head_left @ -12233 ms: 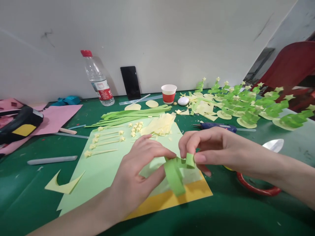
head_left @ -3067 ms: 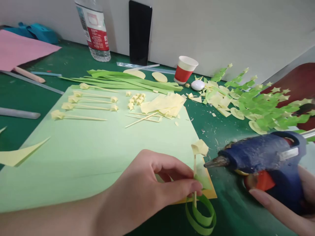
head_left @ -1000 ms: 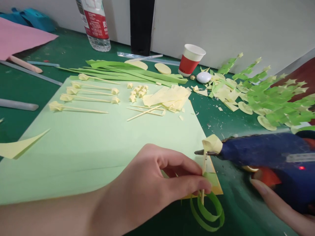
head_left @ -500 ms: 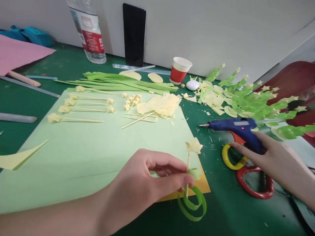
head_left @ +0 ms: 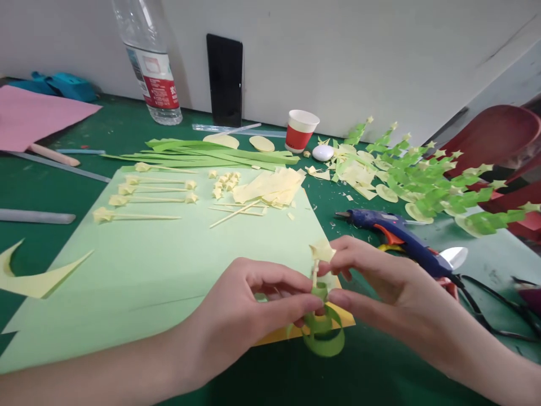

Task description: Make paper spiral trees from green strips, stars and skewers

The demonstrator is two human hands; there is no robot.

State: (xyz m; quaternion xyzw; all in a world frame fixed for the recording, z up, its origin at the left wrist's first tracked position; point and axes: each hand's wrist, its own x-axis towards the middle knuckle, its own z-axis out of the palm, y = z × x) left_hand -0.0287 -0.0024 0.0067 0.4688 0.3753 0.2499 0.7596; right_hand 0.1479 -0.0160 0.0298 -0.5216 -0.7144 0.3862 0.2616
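My left hand (head_left: 257, 304) is closed, pinching a thin stick (head_left: 315, 273) topped by a pale yellow paper star (head_left: 322, 251). A green paper strip (head_left: 325, 341) curls around the stick and hangs in loops below my fingertips. Beside it, my right hand (head_left: 380, 282) has its thumb and fingers apart, with the fingertips close to the star and the thumb by the curled strip; whether they touch is hard to tell. A blue glue gun (head_left: 395, 234) lies on its side behind my right hand, over partly hidden scissors (head_left: 389, 247).
Light green paper (head_left: 177, 254) carries several star-tipped sticks (head_left: 139, 216), small folded stars (head_left: 226, 181) and yellow scraps (head_left: 270, 186). Green strips (head_left: 211, 152), a paper cup (head_left: 301, 132), a bottle (head_left: 158, 84) and a phone (head_left: 225, 82) stand or lie behind. Finished-looking leafy stems (head_left: 435, 180) crowd the right.
My right hand has let go of the glue gun, which now lies on the table, and has moved left to the stick. My left hand still holds the stick; the view has tilted up slightly.
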